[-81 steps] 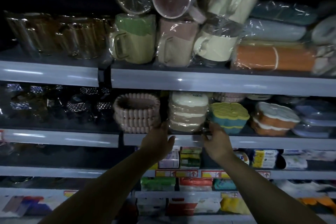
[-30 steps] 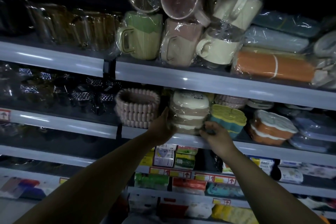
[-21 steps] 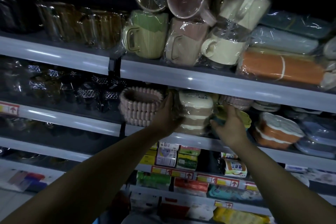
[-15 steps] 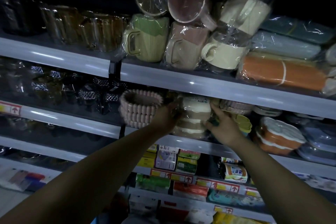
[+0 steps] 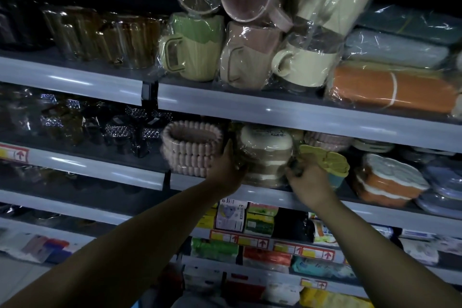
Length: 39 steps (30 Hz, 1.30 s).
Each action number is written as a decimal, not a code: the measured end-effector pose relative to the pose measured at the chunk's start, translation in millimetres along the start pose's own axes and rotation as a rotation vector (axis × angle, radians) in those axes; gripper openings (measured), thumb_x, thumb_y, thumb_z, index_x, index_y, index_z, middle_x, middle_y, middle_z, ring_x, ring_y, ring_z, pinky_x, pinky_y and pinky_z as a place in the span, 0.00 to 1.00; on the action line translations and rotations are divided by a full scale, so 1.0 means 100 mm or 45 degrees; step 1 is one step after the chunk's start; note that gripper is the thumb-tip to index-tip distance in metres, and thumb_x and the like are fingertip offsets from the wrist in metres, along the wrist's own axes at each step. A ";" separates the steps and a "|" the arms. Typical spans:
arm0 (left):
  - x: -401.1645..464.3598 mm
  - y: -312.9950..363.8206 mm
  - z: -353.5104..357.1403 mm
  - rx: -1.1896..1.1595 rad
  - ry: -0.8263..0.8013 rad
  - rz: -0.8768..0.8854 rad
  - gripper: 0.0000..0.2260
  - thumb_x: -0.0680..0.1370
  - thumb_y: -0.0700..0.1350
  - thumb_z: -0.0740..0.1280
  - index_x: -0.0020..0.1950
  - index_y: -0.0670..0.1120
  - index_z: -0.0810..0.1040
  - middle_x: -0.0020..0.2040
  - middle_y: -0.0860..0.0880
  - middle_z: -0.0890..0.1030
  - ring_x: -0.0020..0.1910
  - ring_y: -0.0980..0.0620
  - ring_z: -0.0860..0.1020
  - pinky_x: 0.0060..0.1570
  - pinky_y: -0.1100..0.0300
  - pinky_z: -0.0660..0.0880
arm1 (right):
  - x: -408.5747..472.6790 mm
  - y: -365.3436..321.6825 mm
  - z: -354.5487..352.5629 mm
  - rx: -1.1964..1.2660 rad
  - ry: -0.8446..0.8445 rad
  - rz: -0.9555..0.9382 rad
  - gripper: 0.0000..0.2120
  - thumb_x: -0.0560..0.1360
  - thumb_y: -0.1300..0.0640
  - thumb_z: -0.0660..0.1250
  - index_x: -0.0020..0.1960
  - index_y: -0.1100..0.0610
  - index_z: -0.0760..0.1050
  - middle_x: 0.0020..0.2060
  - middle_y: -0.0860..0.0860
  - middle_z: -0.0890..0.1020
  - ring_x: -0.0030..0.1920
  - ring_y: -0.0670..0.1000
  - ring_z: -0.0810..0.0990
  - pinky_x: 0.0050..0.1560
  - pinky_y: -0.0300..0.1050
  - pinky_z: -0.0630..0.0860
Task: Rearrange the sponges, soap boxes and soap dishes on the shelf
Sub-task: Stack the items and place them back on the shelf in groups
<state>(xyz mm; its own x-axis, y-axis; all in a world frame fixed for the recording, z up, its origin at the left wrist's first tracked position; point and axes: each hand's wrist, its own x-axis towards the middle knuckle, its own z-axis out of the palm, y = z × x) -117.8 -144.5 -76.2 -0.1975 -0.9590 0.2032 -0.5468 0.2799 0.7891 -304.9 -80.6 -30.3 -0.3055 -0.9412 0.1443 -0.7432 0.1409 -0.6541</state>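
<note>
A wrapped stack of cream and brown soap boxes [image 5: 266,152] stands on the middle shelf [image 5: 375,212]. My left hand [image 5: 228,170] presses against the stack's left side. My right hand [image 5: 308,180] grips its lower right corner, in front of the yellow and blue soap box [image 5: 327,161]. Left of the stack sit stacked pink ribbed soap dishes [image 5: 191,149]. To the right lie an orange and white soap box [image 5: 390,180] and blue ones [image 5: 442,182].
Wrapped mugs [image 5: 195,50] and rolled cloths [image 5: 392,87] fill the shelf above. Dark shiny holders [image 5: 112,127] stand at the left of the middle shelf. Packaged sponges and soap packets [image 5: 250,220] line the lower shelves.
Both hands rose from the shelf edge and closed onto the sides of the cream and brown stack. My right hand then slid down to its lower right corner.
</note>
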 end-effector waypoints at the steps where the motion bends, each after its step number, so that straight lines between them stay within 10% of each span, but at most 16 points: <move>1: 0.01 -0.02 0.00 -0.016 -0.045 -0.019 0.35 0.75 0.51 0.67 0.77 0.45 0.54 0.68 0.45 0.74 0.62 0.44 0.75 0.61 0.51 0.74 | 0.00 0.02 0.03 0.008 -0.057 0.003 0.20 0.76 0.55 0.66 0.63 0.63 0.68 0.51 0.59 0.81 0.52 0.60 0.79 0.38 0.38 0.64; 5: 0.11 -0.11 0.00 -0.126 -0.156 -0.103 0.38 0.72 0.55 0.66 0.76 0.48 0.52 0.67 0.45 0.75 0.62 0.47 0.76 0.59 0.48 0.76 | 0.03 0.02 0.09 0.182 -0.143 0.019 0.22 0.75 0.54 0.66 0.67 0.55 0.68 0.62 0.50 0.77 0.55 0.54 0.78 0.49 0.40 0.70; 11: 0.17 -0.18 -0.01 -0.074 -0.279 -0.091 0.34 0.77 0.39 0.66 0.77 0.42 0.51 0.68 0.49 0.71 0.65 0.51 0.71 0.44 0.78 0.66 | -0.07 0.03 0.13 0.381 -0.072 0.129 0.16 0.74 0.59 0.68 0.60 0.63 0.73 0.55 0.55 0.79 0.53 0.56 0.78 0.55 0.46 0.73; 18: 0.09 -0.23 0.05 -0.099 -0.190 -0.057 0.29 0.74 0.45 0.68 0.72 0.46 0.60 0.60 0.46 0.77 0.56 0.48 0.78 0.54 0.52 0.78 | -0.09 0.12 0.15 0.217 0.030 0.119 0.15 0.75 0.58 0.67 0.60 0.60 0.71 0.47 0.48 0.73 0.46 0.50 0.72 0.42 0.37 0.63; 39: -0.07 -0.18 0.04 -0.113 -0.129 0.064 0.13 0.79 0.41 0.62 0.64 0.46 0.72 0.52 0.47 0.80 0.46 0.49 0.81 0.44 0.50 0.81 | 0.09 0.07 0.28 0.255 -0.175 0.208 0.08 0.74 0.58 0.68 0.52 0.56 0.74 0.46 0.50 0.80 0.49 0.54 0.78 0.47 0.42 0.70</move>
<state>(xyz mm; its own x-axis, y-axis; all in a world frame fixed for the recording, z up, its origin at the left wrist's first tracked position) -109.4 -142.5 -94.0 -0.3066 -0.9331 0.1878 -0.4613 0.3182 0.8282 -296.3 -97.0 -54.5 -0.3178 -0.9457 -0.0680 -0.5541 0.2435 -0.7960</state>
